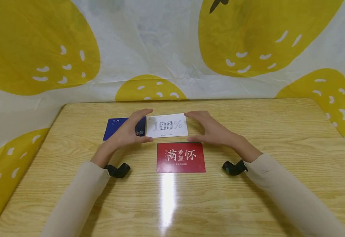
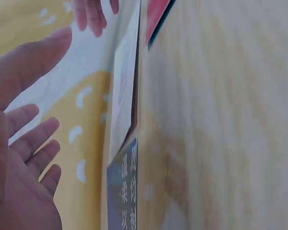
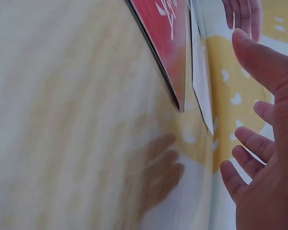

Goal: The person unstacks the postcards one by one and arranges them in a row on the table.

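Note:
A white card (image 1: 167, 132) printed "Good Luck" lies flat on the wooden table in the head view. My left hand (image 1: 127, 132) is held over a dark blue card (image 1: 112, 127) at the white card's left, hiding part of the blue one. On the other side, my right hand (image 1: 212, 131) is beside the white card's right edge. Both hands have thumb and fingers spread apart, with nothing between them; the wrist views show them raised off the tabletop. A red card (image 1: 180, 167) with white characters lies nearer me, below the white card.
The wood-grain table (image 1: 279, 197) reaches back to a hanging cloth (image 1: 166, 49) with large yellow shapes. Black curved pieces (image 1: 118, 170) stick out at both wrists. A bright reflection falls on the tabletop in front of the red card.

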Demonstrator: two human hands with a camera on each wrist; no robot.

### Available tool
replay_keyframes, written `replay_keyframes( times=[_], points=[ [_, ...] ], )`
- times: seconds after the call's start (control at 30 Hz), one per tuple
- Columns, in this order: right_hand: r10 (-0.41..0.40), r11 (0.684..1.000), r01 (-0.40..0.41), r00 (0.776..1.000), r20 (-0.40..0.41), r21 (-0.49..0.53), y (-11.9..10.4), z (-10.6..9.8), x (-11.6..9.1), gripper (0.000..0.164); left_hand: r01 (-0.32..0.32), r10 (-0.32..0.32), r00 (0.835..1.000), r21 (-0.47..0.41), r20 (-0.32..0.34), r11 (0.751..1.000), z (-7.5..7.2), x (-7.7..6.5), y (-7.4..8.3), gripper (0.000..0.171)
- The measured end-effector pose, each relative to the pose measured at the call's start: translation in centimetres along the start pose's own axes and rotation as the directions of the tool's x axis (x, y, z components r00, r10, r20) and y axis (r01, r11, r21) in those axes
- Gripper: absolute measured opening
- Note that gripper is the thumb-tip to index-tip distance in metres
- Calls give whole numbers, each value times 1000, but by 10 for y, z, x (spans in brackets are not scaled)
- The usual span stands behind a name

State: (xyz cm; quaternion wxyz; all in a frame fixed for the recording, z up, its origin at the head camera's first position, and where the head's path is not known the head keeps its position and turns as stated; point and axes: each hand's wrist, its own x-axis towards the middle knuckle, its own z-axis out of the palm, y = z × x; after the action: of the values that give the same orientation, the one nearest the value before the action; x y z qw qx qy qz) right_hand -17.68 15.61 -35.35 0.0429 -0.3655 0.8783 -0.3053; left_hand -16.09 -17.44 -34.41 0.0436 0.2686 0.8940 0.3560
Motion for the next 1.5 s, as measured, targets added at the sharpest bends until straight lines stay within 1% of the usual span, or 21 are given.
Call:
replay_keyframes(
  times=[0.13, 0.23, 0.33, 0.43, 0.53, 0.67, 0.8, 0.93, 1.03, 1.1, 1.27, 1.4, 1.5],
  points=[
    [27, 999, -27, 1000, 4, 25, -6, -2, -14, 86, -44, 43, 999, -25, -19, 999, 4, -8, 7, 94],
    [38, 998, -38, 999, 4, 48, -11, -5, -25, 86, -49, 47, 999, -57, -28, 997, 8, -15, 13, 93],
    [43, 997, -43, 999, -2, 64, -17, -6, -35, 86, -37, 35, 999, -75, -21, 997, 12, -23, 20, 93],
    [32, 996, -31, 999, -11, 81, -22, -5, -44, 85, -33, 32, 999, -89, -13, 995, 18, -30, 25, 93],
    [12, 995, -10, 1000, -24, 101, -26, -2, -52, 85, -64, 62, 998, -117, -16, 991, 25, -37, 30, 94],
    [-6, 993, 9, 1000, -25, 114, -31, 3, -62, 85, -86, 87, 996, -155, -1, 984, 36, -46, 34, 97],
    [-30, 993, 32, 999, -16, 113, -33, 8, -71, 85, -68, 72, 997, -152, 15, 986, 45, -55, 38, 99],
    [-52, 994, 55, 998, -30, 96, -32, 11, -79, 84, -60, 62, 998, -133, 17, 989, 53, -62, 38, 101],
    [-46, 994, 49, 998, -36, 99, -31, 12, -85, 83, -57, 60, 998, -124, 13, 991, 58, -65, 36, 103],
    [-28, 994, 31, 999, -27, 108, -31, 13, -87, 83, -56, 58, 998, -128, 15, 990, 60, -66, 35, 103],
    [6, 992, -6, 1000, -1, 129, -30, 18, -91, 85, -88, 90, 996, -111, 8, 990, 67, -67, 32, 103],
    [5, 990, -5, 1000, -2, 138, -28, 24, -94, 88, -123, 123, 992, -67, -2, 990, 71, -66, 28, 102],
    [2, 992, -1, 1000, -13, 127, -26, 28, -96, 93, -127, 127, 992, -42, 3, 991, 73, -65, 27, 102]
  ],
)
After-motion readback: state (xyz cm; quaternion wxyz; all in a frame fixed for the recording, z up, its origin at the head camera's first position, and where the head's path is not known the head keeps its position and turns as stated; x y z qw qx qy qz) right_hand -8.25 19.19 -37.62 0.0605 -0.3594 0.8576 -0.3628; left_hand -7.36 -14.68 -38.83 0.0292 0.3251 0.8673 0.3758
